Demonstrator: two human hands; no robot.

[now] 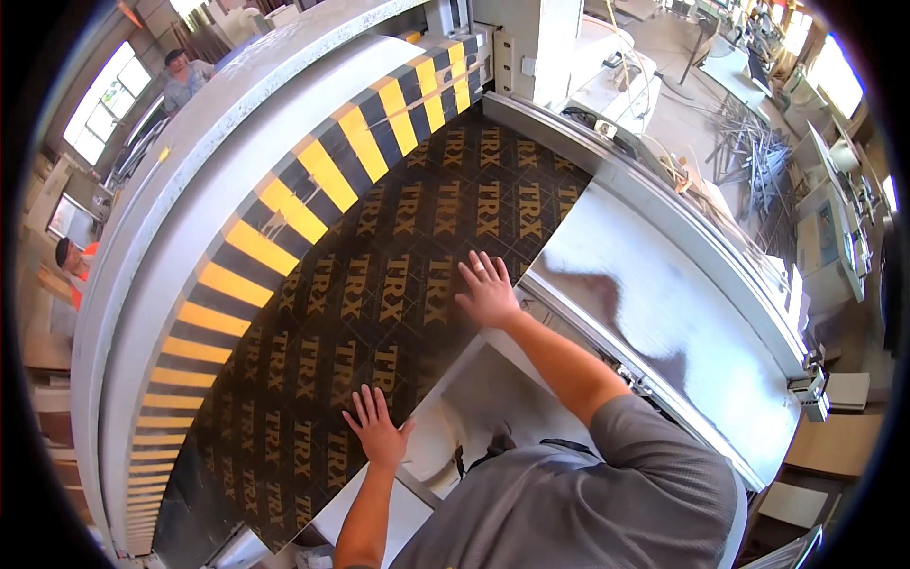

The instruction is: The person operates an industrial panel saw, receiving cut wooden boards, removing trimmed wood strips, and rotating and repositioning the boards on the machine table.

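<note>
A large dark brown panel (379,284) with rows of gold lettering lies flat in front of me, its far part running under a beam with yellow and black stripes (270,213). My left hand (379,433) rests on the panel near its close edge, fingers spread and nothing in them. Farther forward and to the right, my right hand (488,289) lies on the same panel by its right edge, with its fingers also apart. A ring shows on one finger of that hand.
A shiny metal plate (654,313) with a raised rail borders the panel on the right. Beyond it, thin strips (754,161) lie piled on the floor. Two people, one in grey (185,81) and one in orange (76,270), are behind the beam. Stacked boards (829,441) stand at right.
</note>
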